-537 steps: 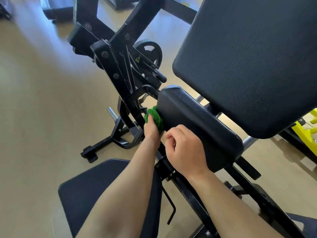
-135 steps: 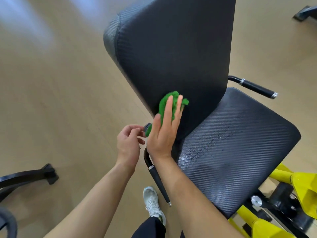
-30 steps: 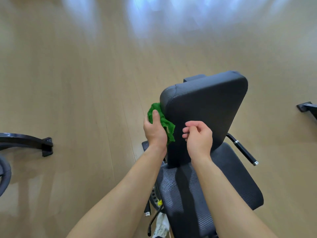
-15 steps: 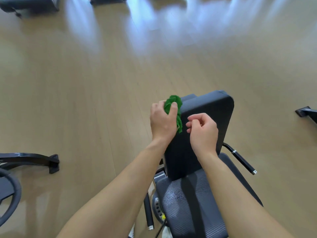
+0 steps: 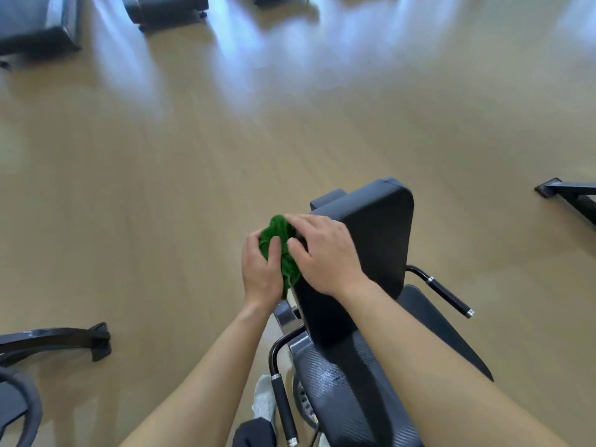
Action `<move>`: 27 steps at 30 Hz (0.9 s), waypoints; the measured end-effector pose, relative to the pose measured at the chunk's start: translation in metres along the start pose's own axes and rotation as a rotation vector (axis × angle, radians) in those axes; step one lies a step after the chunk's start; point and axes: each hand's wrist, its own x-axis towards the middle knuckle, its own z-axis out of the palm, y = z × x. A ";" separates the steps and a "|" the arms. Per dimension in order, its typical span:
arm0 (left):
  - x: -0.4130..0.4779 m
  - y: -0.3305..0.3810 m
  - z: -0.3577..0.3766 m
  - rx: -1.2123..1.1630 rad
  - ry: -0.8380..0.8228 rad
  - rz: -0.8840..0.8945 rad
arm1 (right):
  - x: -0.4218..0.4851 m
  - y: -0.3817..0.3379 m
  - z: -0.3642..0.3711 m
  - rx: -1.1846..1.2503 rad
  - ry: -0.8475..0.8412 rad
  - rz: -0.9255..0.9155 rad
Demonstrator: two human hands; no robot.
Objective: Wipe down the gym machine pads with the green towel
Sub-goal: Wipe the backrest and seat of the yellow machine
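Looking way down below the hands, what do you see? asks one.

A white shoe (image 5: 264, 398) on the floor, says the other. The seat pad (image 5: 338, 391) lies under the right arm, with a black handle (image 5: 282, 404) below the left wrist. The seat shines with wet spots, so I think it has had its wipe.

And the hands?

The left hand (image 5: 261, 272) has its fingers and thumb curled tight round the green towel (image 5: 280, 243). It holds it in a ball so it does not flop. The towel sits between the two hands, pushed against the side edge of the back pad (image 5: 364, 253).

What about the other hand?

The right hand (image 5: 325, 256) lies over the top of the towel and the corner of the pad. Its fingers are bent a little. I cannot tell if it pinches the towel or just rests there. Maybe it helps bunch the towel up, or gets ready to take it.

Why hold it up there?

I think the edge and the top corner are the bit to clean now. The wide part of the pad, past the right hand's knuckles, may come next.

And far past the fingertips?

Tan floor (image 5: 193, 156). A black machine foot (image 5: 96, 340) sits well off to the left of the left hand. More dark machines (image 5: 164, 8) stand very far away, all blurry.
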 end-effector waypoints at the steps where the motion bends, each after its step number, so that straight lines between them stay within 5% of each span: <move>1: 0.006 0.005 0.000 -0.039 -0.037 -0.034 | 0.004 -0.003 0.008 -0.024 -0.023 -0.014; 9: 0.077 0.055 0.056 0.426 -0.594 0.389 | 0.023 0.022 0.005 -0.024 0.372 0.278; 11: 0.084 0.074 0.071 0.346 -0.707 0.254 | 0.023 0.030 -0.004 0.105 0.332 0.328; 14: 0.091 0.102 0.079 -0.108 -0.814 -0.232 | 0.024 0.041 -0.015 0.173 0.286 0.368; 16: 0.095 0.109 0.070 -0.451 -0.818 -0.534 | 0.027 0.044 -0.016 0.102 0.222 0.380; 19: 0.088 0.101 0.055 -0.611 -0.704 -0.607 | 0.038 0.050 -0.015 -0.168 0.232 0.377; 22: 0.079 0.098 0.048 -0.480 -0.578 -0.446 | 0.049 0.053 -0.010 -0.389 0.245 0.262; 27: 0.087 0.087 0.055 0.136 -0.448 -0.001 | 0.055 0.080 -0.006 -0.363 0.272 0.049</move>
